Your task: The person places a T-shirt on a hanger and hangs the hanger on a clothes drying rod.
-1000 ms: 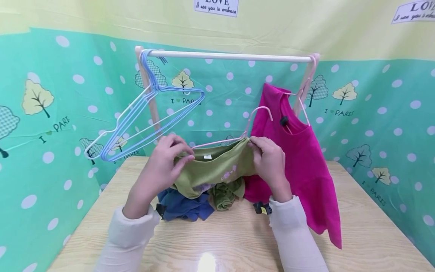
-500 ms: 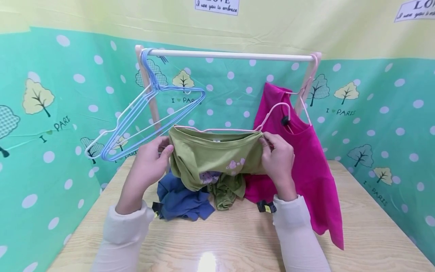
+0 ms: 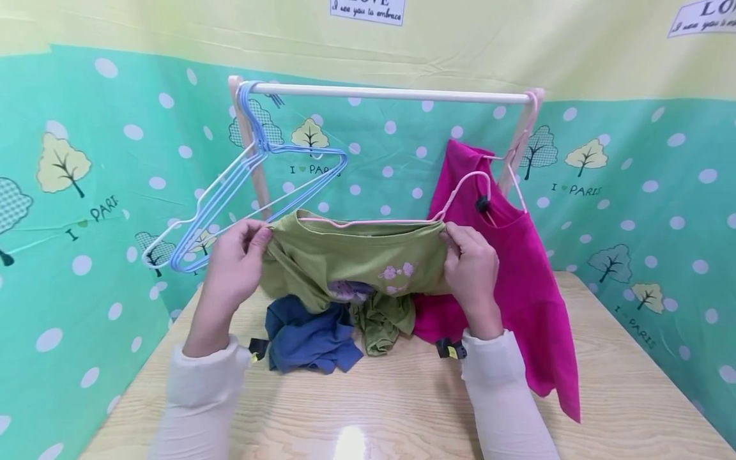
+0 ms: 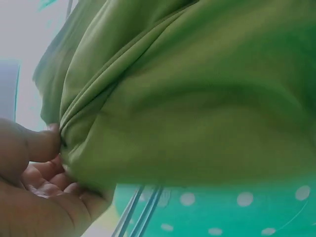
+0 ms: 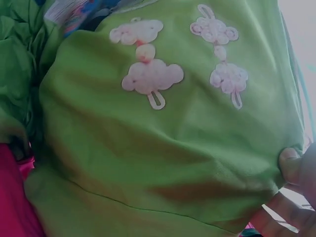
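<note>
A green shirt (image 3: pixel 351 252) with pink flower-like trims stretches between both hands. Inside its neckline lies a pink hanger (image 3: pixel 457 191), whose hook rises near the right shoulder. My left hand (image 3: pixel 232 265) pinches the shirt at its left shoulder or sleeve; in the left wrist view, thumb and fingers (image 4: pixel 47 143) nip the folded cloth. With thumb and fingers my right hand (image 3: pixel 474 271) grips the other shoulder, close to the hanger's end. The trims (image 5: pixel 153 76) show clearly in the right wrist view. Fabric hides most of the hanger's lower part.
Behind stands a rack with a white rail (image 3: pixel 385 94). Several blue and white hangers (image 3: pixel 253 160) hang at its left end, a magenta top (image 3: pixel 512 275) on a pink hanger at its right. A crumpled blue garment (image 3: pixel 310 338) lies on the wooden table (image 3: pixel 402 409).
My left hand has moved left from the neckline to the shirt's left shoulder, spreading the cloth wider. The hanger's hook has shifted right, and my right hand has moved slightly right.
</note>
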A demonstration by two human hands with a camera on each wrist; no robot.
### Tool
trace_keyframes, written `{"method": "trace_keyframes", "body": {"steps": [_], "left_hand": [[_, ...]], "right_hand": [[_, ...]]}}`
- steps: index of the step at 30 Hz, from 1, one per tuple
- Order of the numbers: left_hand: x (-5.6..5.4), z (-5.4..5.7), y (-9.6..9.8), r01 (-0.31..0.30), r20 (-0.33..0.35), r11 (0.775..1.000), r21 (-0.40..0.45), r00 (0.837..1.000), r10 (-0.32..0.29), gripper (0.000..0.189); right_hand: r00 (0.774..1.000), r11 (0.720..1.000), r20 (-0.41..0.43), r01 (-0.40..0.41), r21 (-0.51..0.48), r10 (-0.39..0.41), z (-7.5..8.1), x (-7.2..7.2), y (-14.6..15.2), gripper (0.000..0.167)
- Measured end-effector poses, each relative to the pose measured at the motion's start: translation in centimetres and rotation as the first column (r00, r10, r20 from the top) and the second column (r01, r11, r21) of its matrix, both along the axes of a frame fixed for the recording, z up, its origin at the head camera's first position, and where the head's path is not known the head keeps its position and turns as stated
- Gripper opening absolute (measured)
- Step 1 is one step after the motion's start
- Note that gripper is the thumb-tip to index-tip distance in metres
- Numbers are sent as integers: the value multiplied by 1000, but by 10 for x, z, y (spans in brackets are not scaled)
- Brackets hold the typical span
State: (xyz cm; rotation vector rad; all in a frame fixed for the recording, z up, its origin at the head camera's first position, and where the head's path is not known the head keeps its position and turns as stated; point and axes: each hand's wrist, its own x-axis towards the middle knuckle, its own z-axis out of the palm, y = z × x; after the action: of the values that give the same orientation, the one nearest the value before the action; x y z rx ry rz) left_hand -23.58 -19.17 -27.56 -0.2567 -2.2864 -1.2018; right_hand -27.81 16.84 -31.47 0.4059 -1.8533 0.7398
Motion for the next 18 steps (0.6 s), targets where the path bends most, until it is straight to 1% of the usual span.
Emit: {"method": "trace_keyframes", "body": {"steps": [4, 6, 9, 11, 14, 18], "left_hand": [[7, 6, -9, -22, -47, 1000, 5, 999, 22, 30], [12, 9, -11, -17, -70, 1000, -1, 997, 17, 28], [17, 12, -9, 3, -80, 1000, -31, 997, -6, 25], [17, 11, -6, 17, -81, 997, -76, 996, -23, 22], [13, 8, -2, 29, -80, 988, -151, 996, -42, 17], [9, 4, 3, 17, -111, 972, -235, 993, -44, 16]], "right_hand": [[1000, 999, -22, 17, 45, -16, -3, -1, -2, 17], [999, 998, -31, 21, 55, -19, -4, -2, -3, 17], [999, 998, -42, 17, 56, -14, -4, -3, -4, 16], [999, 999, -42, 4, 48, -2, -5, -3, -5, 16], [999, 999, -28, -15, 49, 16, -4, -2, -7, 17], [1000, 997, -18, -22, 71, 24, -2, 0, -11, 15]]}}
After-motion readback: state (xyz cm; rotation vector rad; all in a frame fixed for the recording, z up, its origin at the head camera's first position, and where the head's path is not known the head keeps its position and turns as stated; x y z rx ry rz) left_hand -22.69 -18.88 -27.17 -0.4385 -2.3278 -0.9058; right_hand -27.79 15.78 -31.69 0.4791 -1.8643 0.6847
